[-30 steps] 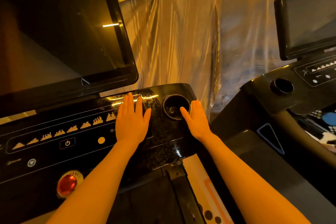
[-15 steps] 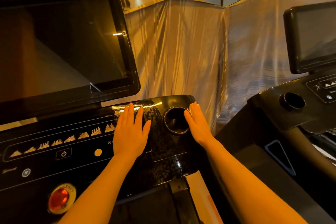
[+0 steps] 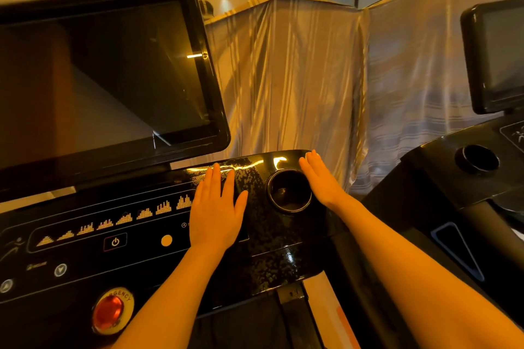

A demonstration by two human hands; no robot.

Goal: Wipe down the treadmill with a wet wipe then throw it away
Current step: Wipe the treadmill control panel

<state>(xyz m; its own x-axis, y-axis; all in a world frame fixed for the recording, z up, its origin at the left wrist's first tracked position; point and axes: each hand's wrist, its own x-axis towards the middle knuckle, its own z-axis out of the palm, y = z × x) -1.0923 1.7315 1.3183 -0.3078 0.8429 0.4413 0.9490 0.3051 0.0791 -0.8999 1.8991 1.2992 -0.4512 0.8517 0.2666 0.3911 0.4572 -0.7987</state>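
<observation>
- Glossy black plastic covers the treadmill console (image 3: 272, 238), and both hands lie on it, as they did a second ago.
- Since then the right hand (image 3: 321, 180) has slid along the cup holder's (image 3: 289, 191) right rim toward the console's far edge; its fingers are straight and flat, gripping nothing.
- Left hand (image 3: 217, 212) keeps its place just left of the cup holder, palm down, fingers spread and straight, gripping nothing, beside the row of lit program icons (image 3: 119, 221).
- The view has tipped upward, so the big dark screen (image 3: 105, 76) sits lower in the picture.
- Wet wipe: I cannot see one; whether it lies under a palm I cannot tell.
- Count: two hands, two treadmills, two screens, two cup holders, one red emergency button (image 3: 109, 312), one power key (image 3: 114, 241).
- Second treadmill (image 3: 453, 178) stands at right; a pale draped sheet (image 3: 312, 79) hangs behind.
</observation>
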